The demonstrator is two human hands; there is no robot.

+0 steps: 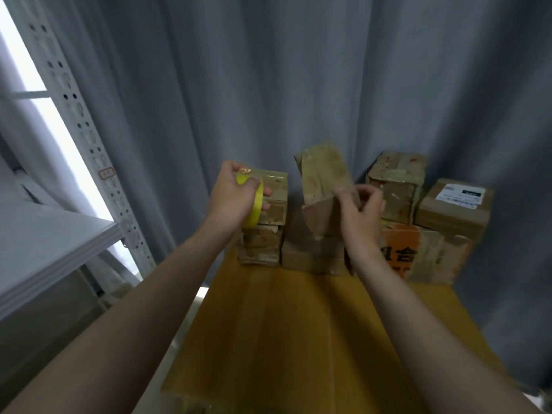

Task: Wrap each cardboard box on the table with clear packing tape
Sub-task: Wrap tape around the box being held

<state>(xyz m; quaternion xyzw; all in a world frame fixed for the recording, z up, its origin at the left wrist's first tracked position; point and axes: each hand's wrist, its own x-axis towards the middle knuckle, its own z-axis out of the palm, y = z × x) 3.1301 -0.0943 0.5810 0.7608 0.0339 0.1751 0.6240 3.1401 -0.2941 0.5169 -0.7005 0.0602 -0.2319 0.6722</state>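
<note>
My left hand grips a tape roll with a yellow core, held in the air in front of a stack of two taped cardboard boxes. My right hand holds a small worn cardboard box tilted on end above another brown box. Both hands are raised over the far part of the table, which has a yellow-brown cardboard surface. Whether a strip of tape runs between roll and box cannot be made out.
At the back right stand more boxes: a taped one, a box with a white label and one with an orange panel. Grey curtains hang behind. A white metal shelf rack stands to the left.
</note>
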